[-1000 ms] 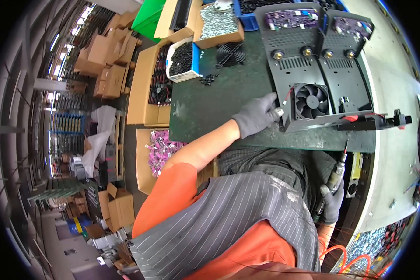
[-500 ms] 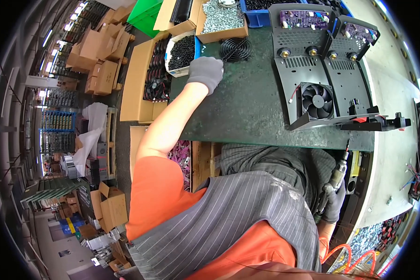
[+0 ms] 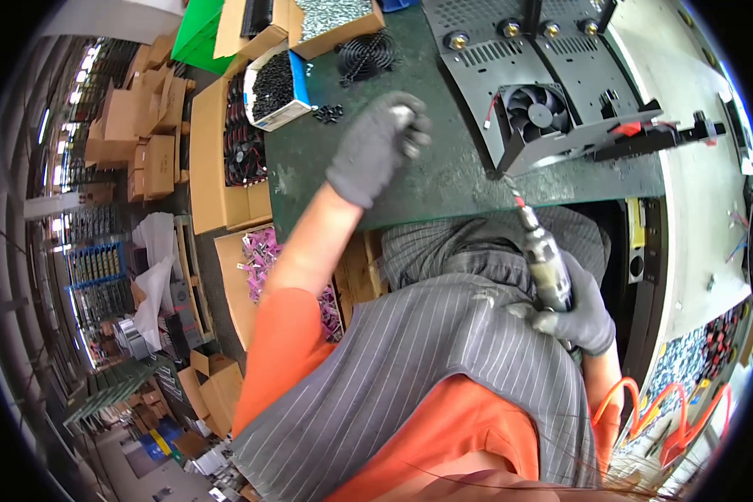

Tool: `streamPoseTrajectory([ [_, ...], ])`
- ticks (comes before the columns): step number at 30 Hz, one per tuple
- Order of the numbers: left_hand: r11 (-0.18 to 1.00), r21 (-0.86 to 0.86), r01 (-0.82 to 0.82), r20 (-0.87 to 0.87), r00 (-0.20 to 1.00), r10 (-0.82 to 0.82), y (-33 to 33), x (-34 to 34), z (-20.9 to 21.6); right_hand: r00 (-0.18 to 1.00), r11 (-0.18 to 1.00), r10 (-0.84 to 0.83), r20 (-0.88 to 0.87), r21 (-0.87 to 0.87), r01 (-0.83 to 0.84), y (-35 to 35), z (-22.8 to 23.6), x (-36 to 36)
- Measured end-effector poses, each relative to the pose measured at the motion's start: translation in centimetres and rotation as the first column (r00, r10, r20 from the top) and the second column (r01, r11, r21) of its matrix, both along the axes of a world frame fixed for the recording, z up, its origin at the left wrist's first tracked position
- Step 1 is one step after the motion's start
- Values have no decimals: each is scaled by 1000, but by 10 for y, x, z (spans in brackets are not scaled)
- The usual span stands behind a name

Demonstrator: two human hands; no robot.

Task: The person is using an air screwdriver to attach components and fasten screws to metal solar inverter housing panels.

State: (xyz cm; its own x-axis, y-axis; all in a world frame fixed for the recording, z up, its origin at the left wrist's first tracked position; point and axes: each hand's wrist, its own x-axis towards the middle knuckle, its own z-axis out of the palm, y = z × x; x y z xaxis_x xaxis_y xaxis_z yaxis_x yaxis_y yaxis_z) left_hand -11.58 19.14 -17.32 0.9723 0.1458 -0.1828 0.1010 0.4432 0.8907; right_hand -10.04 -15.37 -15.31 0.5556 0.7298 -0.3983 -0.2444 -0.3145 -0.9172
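My left hand, in a dark grey glove, is raised over the near part of the green-topped table. Its fingers are curled in; anything inside them is too small to make out. In my right hand, also gloved, is a power screwdriver, its bit pointing up toward the table's near edge. Just beyond the bit stands a black perforated metal panel carrying a black fan with a short red lead. A few black screws lie loose beside a white-and-blue box of black screws.
A black wire fan guard lies behind my left hand. A carton of fans stands at the left, a carton of silvery screws at the back. An orange coiled hose hangs at lower right. Purple-pink parts fill a carton below.
My left hand has come back from the screw box toward me, uncovering loose screws. My right hand has raised the screwdriver, moving left toward the panel. The whole view has shifted.
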Motion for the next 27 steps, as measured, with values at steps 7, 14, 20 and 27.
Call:
streamPoseTrajectory([
  [7, 919, -391, 51, -31, 997, -69, -58, -20, -15, 994, 995, 95, 58, 7, -96, 36, 14, 14],
  [14, 900, -435, 11, -71, 996, -46, -71, -17, -4, 996, 998, 49, 80, 43, -52, 37, 5, 9],
  [20, 989, -22, 147, -9, 989, -147, -54, -15, -5, 983, 993, 118, 144, -22, -116, 37, 11, 15],
  [27, 457, 868, -193, 204, 979, 24, 32, 30, -7, 987, 990, 125, 104, 57, -132, 42, 0, 15],
])
